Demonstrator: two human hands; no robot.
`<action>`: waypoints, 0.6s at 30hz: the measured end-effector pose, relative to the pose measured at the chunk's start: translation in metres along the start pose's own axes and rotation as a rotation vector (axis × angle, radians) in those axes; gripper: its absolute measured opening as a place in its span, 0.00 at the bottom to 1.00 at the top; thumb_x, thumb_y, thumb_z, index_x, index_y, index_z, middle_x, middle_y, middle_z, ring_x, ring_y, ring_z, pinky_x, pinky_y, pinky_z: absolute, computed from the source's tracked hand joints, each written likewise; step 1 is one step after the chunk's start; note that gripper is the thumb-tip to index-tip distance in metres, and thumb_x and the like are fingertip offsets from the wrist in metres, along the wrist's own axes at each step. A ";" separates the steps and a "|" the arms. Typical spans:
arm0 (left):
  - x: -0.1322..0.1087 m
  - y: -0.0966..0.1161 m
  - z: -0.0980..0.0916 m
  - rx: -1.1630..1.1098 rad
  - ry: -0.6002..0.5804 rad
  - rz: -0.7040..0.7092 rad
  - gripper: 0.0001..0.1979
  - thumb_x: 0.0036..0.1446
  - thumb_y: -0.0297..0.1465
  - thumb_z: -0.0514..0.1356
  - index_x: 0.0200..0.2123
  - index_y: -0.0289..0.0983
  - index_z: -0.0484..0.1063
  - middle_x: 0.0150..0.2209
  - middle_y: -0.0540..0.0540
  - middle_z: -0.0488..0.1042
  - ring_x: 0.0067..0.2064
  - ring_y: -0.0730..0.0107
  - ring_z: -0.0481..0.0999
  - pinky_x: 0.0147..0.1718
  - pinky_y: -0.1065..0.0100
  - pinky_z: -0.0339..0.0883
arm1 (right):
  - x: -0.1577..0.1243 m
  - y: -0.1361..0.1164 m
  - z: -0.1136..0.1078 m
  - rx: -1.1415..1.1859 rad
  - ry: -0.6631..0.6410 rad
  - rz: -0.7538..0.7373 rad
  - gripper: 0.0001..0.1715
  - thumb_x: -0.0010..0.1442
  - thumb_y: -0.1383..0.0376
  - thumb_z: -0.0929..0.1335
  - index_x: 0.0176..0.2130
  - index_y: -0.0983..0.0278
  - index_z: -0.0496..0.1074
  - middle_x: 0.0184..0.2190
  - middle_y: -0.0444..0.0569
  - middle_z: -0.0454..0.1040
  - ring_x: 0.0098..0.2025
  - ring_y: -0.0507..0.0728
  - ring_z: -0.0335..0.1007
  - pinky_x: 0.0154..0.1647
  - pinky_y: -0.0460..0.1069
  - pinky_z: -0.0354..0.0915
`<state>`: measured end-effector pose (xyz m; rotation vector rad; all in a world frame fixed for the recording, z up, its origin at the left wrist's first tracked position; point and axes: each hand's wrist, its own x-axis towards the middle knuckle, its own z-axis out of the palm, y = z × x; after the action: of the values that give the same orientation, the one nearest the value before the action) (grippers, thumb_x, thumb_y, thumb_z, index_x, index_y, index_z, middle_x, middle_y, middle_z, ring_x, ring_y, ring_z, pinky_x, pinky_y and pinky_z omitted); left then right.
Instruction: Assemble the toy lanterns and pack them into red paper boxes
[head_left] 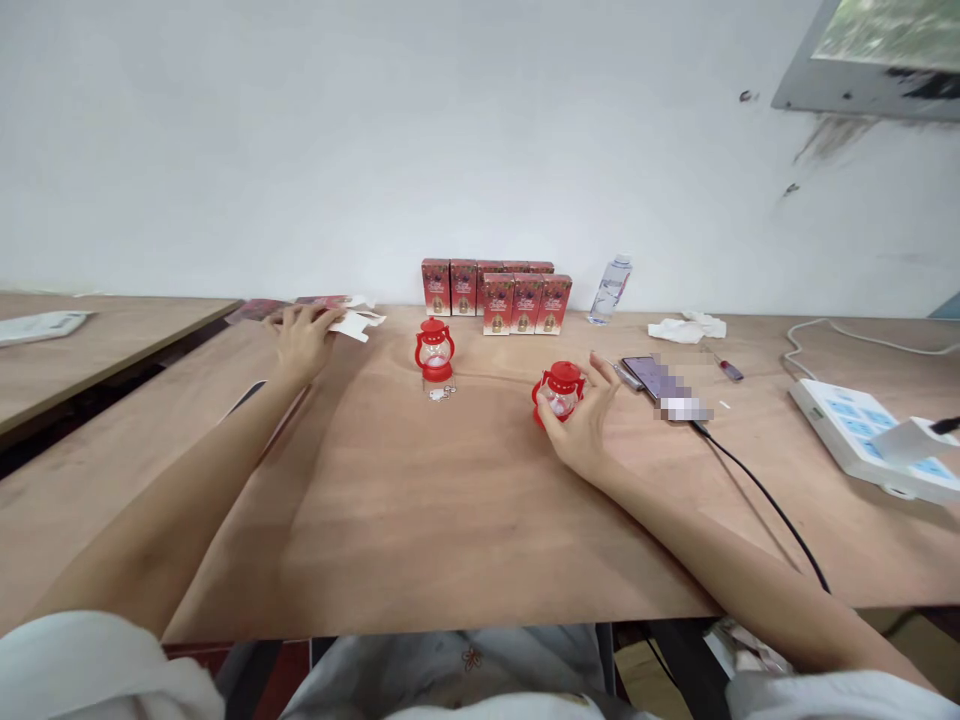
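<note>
On the right, my right hand (583, 428) is closed around a small red lantern (562, 378) with a clear globe, thumb in front and fingers at its far side. A second red lantern (435, 345) stands upright left of centre, with a thin metal wire piece (438, 392) lying at its foot. Far to the left, my left hand (304, 343) reaches over flattened red printed boxes (259, 310) with white flaps (358, 325). Its fingers are bent down onto the box card, and the fingertips are partly hidden.
Several red printed boxes (497, 305) stand upright near the wall, beside a clear bottle (610, 290). Rightward lie crumpled tissue (686, 328), a phone (664, 385) on a black cable (765, 490), a small screwdriver (729, 369) and a white power strip (874, 430).
</note>
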<state>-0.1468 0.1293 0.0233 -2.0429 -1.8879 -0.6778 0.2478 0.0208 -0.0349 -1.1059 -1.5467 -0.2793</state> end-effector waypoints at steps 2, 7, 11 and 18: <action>0.005 -0.003 0.010 0.061 -0.055 -0.012 0.20 0.64 0.29 0.47 0.58 0.35 0.61 0.63 0.41 0.57 0.61 0.48 0.52 0.55 0.46 0.43 | -0.001 0.000 0.002 0.037 -0.051 0.086 0.37 0.52 0.60 0.69 0.56 0.63 0.51 0.60 0.61 0.49 0.65 0.66 0.45 0.61 0.65 0.53; 0.006 -0.016 0.032 0.064 -0.198 -0.028 0.29 0.52 0.17 0.55 0.59 0.30 0.58 0.62 0.34 0.58 0.60 0.48 0.59 0.54 0.51 0.54 | -0.003 -0.004 0.006 0.192 -0.250 0.316 0.45 0.48 0.63 0.71 0.58 0.63 0.48 0.60 0.60 0.54 0.64 0.65 0.52 0.62 0.62 0.54; -0.001 -0.021 0.038 -0.042 -0.045 -0.065 0.40 0.43 0.13 0.55 0.61 0.21 0.47 0.65 0.28 0.49 0.64 0.45 0.51 0.59 0.48 0.50 | -0.004 -0.002 0.010 0.226 -0.368 0.564 0.42 0.45 0.65 0.72 0.56 0.64 0.54 0.55 0.59 0.65 0.57 0.64 0.64 0.57 0.61 0.61; -0.033 0.042 0.016 -0.151 0.392 0.193 0.27 0.50 0.22 0.55 0.55 0.26 0.58 0.58 0.30 0.59 0.61 0.49 0.56 0.58 0.48 0.52 | -0.003 0.004 0.013 0.380 -0.428 0.671 0.30 0.43 0.57 0.74 0.45 0.61 0.64 0.44 0.52 0.74 0.46 0.60 0.71 0.48 0.57 0.66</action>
<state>-0.1037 0.1042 -0.0024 -1.9658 -1.4393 -1.1027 0.2423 0.0308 -0.0435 -1.3509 -1.4080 0.7173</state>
